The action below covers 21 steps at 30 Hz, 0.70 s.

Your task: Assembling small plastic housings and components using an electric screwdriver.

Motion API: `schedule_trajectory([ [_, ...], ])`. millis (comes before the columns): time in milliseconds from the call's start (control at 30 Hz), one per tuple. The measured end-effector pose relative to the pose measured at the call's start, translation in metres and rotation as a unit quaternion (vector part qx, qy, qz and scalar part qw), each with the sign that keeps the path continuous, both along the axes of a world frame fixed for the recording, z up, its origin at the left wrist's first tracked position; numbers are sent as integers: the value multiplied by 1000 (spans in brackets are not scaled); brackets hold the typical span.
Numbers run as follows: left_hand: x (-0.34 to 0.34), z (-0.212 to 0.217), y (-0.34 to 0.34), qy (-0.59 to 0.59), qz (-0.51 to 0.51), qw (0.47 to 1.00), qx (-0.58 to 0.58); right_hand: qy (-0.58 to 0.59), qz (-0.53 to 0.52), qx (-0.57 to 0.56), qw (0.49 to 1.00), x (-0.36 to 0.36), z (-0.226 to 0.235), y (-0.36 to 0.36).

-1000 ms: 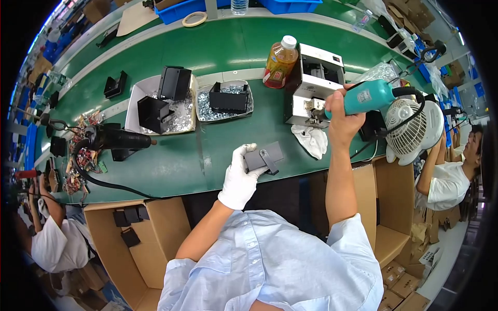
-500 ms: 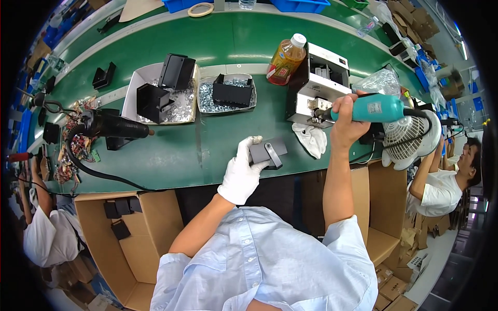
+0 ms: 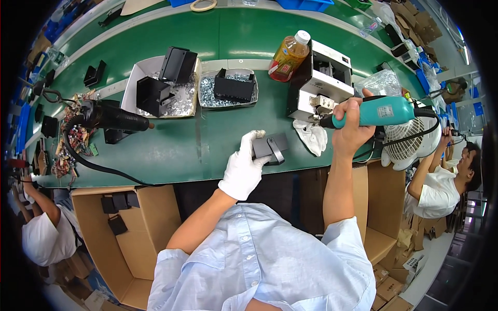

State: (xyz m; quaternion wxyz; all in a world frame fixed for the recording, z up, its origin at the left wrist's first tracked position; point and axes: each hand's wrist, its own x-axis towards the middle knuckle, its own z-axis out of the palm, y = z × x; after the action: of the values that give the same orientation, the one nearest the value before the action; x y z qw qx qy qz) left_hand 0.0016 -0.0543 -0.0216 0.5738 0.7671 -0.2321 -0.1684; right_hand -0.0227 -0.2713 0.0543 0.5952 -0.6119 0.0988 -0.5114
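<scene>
Over green bench — left hand (image 3: pixel 243 167) grips bracket (image 3: pixel 270 147), right hand (image 3: pixel 351 126) raises screwdriver (image 3: pixel 374 111).

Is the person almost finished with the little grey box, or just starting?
In the middle, it seems. Done: the gloved left hand has the small grey part at the table edge. In hand: the right hand holds the teal power screwdriver, tip at the white machine. Left: the tool hasn't touched the part; more black parts wait in trays.

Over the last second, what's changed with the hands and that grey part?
Little changed. The gloved left hand keeps its grip on the small grey part at the green table's near edge. The right hand still holds the teal power screwdriver, tip toward the white machine. Trays and bottle stayed put.
</scene>
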Motion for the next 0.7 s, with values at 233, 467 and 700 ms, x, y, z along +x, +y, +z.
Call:
schedule_trajectory([
  [233, -1, 0, -2, 5, 1, 1000, 9, -32, 76, 74, 994, -4, 22, 35],
  [467, -2, -5, -1, 1, 10, 1000, -11, 14, 159, 57, 986, 6, 27, 78],
  [700, -3, -6, 0, 9, 16, 1000, -13, 29, 177, 20, 984, 14, 22, 88],
])
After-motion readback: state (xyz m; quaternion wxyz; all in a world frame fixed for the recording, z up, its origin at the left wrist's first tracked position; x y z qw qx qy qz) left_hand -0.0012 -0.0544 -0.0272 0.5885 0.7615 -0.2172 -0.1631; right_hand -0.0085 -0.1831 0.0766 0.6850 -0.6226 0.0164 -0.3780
